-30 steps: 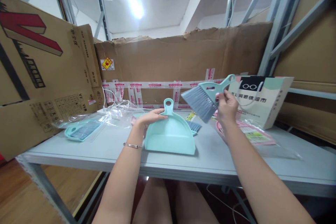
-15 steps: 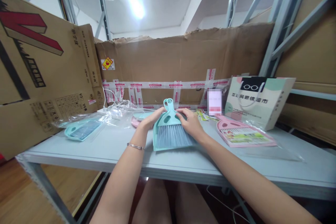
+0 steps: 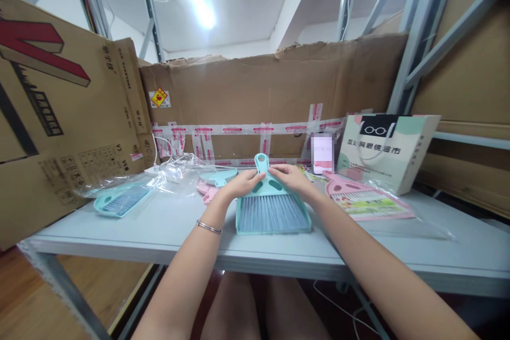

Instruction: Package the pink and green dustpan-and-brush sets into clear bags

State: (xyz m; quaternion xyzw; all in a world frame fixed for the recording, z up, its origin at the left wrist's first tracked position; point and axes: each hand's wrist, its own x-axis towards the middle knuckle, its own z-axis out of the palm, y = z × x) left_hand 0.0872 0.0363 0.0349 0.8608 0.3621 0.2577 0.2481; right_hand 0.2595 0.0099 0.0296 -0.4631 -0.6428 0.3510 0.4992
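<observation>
A mint-green hand brush (image 3: 274, 212) with grey-blue bristles lies in a matching dustpan (image 3: 239, 224) on the table before me. Their handles point away from me and overlap. My left hand (image 3: 244, 183) grips the set at the left of the handle's base. From the other side my right hand (image 3: 290, 176) holds it, thumb and fingers at the handle's right. Behind my left hand lie another mint-green piece (image 3: 218, 176) and a pink piece (image 3: 206, 191), partly hidden.
On the left, a bagged mint-green brush set (image 3: 123, 201) lies by crumpled clear plastic (image 3: 175, 175). To the right are a bagged pink set (image 3: 366, 199), a phone (image 3: 322, 153) and a paper bag (image 3: 382, 154). Cardboard boxes (image 3: 239, 90) wall the back and left.
The brush and dustpan have turned from a slant to straight ahead. The two handles now line up, and the brush sits centred in the pan. My left hand has shifted right.
</observation>
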